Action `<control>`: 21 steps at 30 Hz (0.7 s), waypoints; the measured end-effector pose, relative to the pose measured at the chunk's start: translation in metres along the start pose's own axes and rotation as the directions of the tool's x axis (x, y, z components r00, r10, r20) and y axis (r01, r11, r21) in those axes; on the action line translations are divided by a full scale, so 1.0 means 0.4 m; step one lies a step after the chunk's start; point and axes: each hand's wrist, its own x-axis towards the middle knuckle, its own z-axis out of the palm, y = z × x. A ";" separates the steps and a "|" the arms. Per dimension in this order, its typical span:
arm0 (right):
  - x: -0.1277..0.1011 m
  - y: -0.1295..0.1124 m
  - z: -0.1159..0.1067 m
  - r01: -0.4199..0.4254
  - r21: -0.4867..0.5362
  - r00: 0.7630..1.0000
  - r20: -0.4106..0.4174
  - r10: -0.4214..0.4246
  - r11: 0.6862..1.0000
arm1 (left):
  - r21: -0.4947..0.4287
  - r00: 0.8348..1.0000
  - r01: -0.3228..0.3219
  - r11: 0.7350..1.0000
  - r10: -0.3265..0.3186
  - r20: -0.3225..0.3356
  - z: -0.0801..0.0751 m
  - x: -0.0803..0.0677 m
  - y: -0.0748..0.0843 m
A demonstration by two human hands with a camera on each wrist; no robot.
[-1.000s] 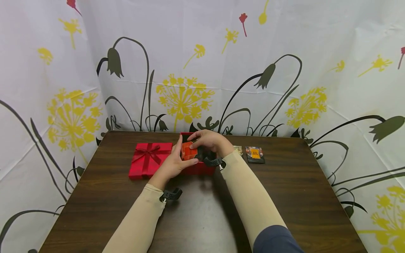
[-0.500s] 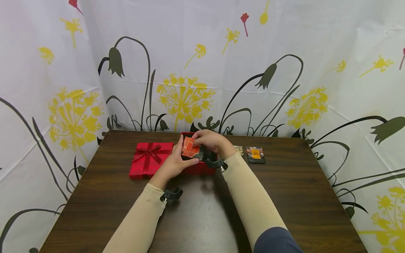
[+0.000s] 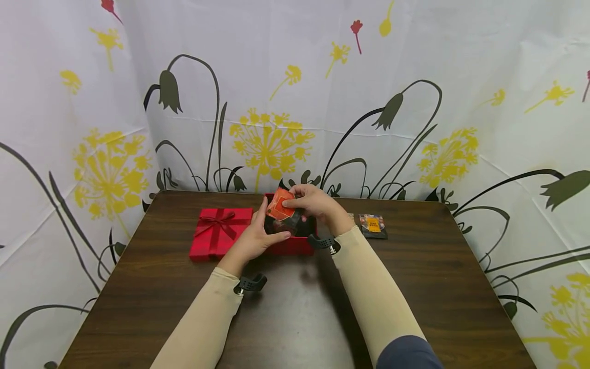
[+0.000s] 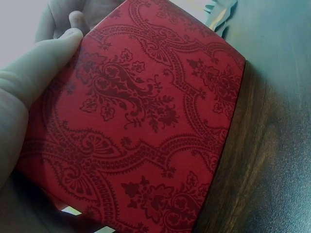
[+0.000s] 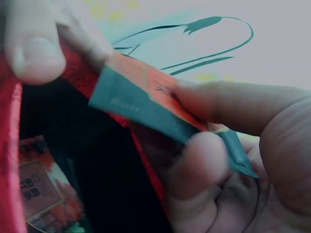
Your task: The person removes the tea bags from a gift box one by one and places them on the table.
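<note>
We see right hand [image 3: 315, 204] fingers pinching orange packet [image 3: 279, 204], tilted upright, directly above open red box [image 3: 290, 245] | left hand [image 3: 258, 237] fingers curled round box's near-left wall.

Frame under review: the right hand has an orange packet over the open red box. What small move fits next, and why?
Probably lower the orange packet into the open red box and release. The right hand pinches it just above the opening, the left hand steadies the box wall, and the right wrist view shows another packet already lying inside.
</note>
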 end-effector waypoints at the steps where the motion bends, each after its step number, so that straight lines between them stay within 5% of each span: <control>1: -0.004 -0.003 -0.002 0.002 0.009 1.000 -0.017 -0.002 1.000 | 0.000 1.000 0.006 1.000 -0.006 0.000 -0.001 -0.001 0.001; 14: -0.094 -0.020 0.006 0.078 0.060 0.978 -0.200 -0.064 0.995 | 0.009 1.000 0.012 1.000 -0.012 -0.003 -0.005 0.003 -0.003; 21: -0.150 -0.004 0.014 0.099 0.048 0.929 -0.364 -0.075 0.994 | -0.006 1.000 0.012 1.000 -0.012 0.001 -0.001 0.001 -0.001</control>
